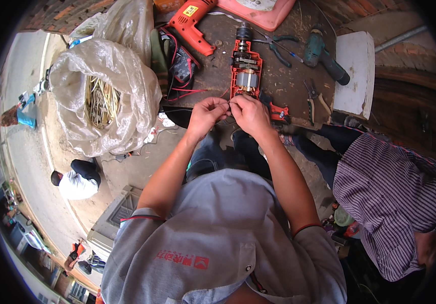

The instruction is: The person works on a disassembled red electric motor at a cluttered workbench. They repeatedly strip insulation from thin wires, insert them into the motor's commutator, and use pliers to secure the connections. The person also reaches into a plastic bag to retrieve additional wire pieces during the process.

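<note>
An opened power drill [247,71] lies on the workbench, its orange half-shell showing the chuck, gears and motor. Just below the motor, both my hands meet over the bench's near edge. My left hand [211,115] is closed in a pinch, and my right hand [250,115] pinches close beside it. Between the fingertips is what looks like a thin wire; its ends are hidden by the fingers. The drill's orange handle part [280,112] shows to the right of my right hand, with its trigger area partly covered.
Pliers [278,46], a green cordless drill [319,53] and cutters [312,101] lie to the right on the bench. An orange drill shell [190,23] and a multimeter [181,66] lie left. A plastic sack [137,96] of straw-like sticks stands left; a person in checked cloth [387,177] is at right.
</note>
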The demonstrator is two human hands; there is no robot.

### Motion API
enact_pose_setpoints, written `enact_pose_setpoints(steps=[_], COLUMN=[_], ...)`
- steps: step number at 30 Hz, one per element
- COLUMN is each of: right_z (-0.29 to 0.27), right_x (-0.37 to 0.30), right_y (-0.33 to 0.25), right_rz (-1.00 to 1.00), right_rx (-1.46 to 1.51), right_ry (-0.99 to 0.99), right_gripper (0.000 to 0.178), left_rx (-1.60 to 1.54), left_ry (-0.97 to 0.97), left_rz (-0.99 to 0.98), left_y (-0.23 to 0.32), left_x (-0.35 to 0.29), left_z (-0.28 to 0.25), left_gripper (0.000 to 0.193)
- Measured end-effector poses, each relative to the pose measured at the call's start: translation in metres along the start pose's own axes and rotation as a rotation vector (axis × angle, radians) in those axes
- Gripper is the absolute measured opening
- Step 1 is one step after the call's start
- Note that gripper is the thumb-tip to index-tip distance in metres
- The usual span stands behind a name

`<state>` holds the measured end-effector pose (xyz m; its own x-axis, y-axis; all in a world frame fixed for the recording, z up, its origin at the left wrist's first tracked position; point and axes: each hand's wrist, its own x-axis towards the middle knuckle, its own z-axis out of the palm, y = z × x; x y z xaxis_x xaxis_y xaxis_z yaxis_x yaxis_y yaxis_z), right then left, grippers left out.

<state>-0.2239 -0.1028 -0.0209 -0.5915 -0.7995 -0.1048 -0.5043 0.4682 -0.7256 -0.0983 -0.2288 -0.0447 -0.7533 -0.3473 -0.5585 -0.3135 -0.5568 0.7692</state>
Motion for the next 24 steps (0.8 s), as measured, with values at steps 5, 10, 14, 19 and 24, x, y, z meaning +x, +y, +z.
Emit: enact_pose_setpoints(steps=[5,10,14,19,24], right_z=[-0.001,-0.002,-0.004,-0.013,-0.016], right_x=[0.000,0.001,0.005,0.010,0.009], right_y=[0.000,0.003,0.004,-0.004,-0.007], right_rz=[-0.017,-0.003,-0.029,-0.026,-0.047], right_rx=[0.000,0.025,0.031,-0.008,-0.013], right_ry=[0.000,-0.040,-0.049,-0.132,-0.140], right_gripper=[0.013,0.013,0.015,0.015,0.012], left_rx=[0.032,0.050,0.064,0.089,0.114], left_ry=[0.005,-0.023,-0.070,-0.077,-0.082], left_rz=[-0.003,-0.011,-0.017,-0.024,-0.020], left_y=[0.003,-0.001,0.000,0.003,0.002], left_x=[0.003,0.006,0.007,0.005,0.005], left_z=[0.000,-0.003,-0.005,-0.005,-0.005], left_gripper=[0.019,0.022,0.024,0.024,0.024])
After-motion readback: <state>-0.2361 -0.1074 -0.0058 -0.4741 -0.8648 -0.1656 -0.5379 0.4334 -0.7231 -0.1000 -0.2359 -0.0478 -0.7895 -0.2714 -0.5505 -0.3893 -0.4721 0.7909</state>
